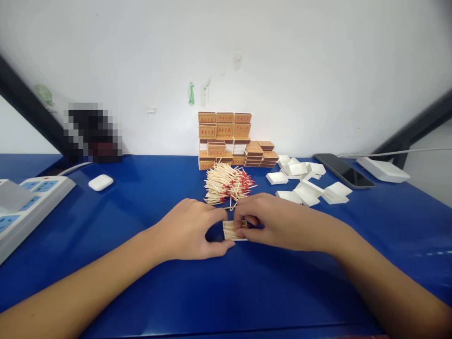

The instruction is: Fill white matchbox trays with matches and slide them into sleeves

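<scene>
A small white matchbox tray (237, 239) lies on the blue table in front of me, with pale matches (229, 230) laid side by side in it. My left hand (190, 230) grips the tray at its left end, thumb at the near edge and fingers at the far one. Over the right part of the tray, my right hand (273, 221) has its thumb and fingers closed on matches; its fingertips partly hide them. Just beyond both hands sits a loose heap of red-tipped matches (226, 183).
Stacked matchboxes (225, 129) stand against the wall behind the heap. White trays (307, 192) lie scattered at the right, near a phone (344, 170) and a white device (383, 169). At the left are a white earbud case (100, 182) and a power strip (42, 207).
</scene>
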Motion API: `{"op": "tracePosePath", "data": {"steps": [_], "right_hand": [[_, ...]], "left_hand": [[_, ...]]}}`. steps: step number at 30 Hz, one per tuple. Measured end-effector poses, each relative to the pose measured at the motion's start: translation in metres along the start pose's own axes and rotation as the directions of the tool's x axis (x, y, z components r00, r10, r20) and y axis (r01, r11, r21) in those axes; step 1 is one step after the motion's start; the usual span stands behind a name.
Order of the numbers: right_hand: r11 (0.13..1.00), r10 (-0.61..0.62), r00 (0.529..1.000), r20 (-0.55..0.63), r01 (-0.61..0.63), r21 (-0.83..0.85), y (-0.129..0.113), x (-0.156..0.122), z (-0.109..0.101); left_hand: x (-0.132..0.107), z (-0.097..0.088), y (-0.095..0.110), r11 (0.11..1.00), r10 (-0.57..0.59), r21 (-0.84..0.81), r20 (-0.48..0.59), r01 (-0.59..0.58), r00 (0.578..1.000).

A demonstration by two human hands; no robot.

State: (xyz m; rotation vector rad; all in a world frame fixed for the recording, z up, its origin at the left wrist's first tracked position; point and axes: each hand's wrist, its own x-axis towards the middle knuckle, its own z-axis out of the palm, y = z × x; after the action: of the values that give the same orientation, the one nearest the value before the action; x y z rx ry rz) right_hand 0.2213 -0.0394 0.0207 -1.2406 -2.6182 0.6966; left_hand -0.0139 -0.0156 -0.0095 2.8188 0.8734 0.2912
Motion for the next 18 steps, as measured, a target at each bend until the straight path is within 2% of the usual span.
{"op": "tracePosePath", "data": {"steps": [9,15,18], "right_hand": [[0.999,0.026,0.999,-0.023,-0.027,-0.038,0.004,-0.004,0.000],[0.998,0.046,0.996,-0.077,-0.043,0.039,-0.005,0.002,0.001],[0.999,0.018,0.991,-0.136,-0.023,-0.030,-0.002,0.002,-0.002]], "left_hand": [[0.002,0.001,0.000,1.000,-0.007,0.004,-0.002,0.007,1.000],[0.001,0.002,0.000,1.000,-0.002,0.028,-0.063,0.004,0.998],[0.002,0.002,-0.003,0.998,-0.017,0.062,-0.118,0.024,0.993]]}}
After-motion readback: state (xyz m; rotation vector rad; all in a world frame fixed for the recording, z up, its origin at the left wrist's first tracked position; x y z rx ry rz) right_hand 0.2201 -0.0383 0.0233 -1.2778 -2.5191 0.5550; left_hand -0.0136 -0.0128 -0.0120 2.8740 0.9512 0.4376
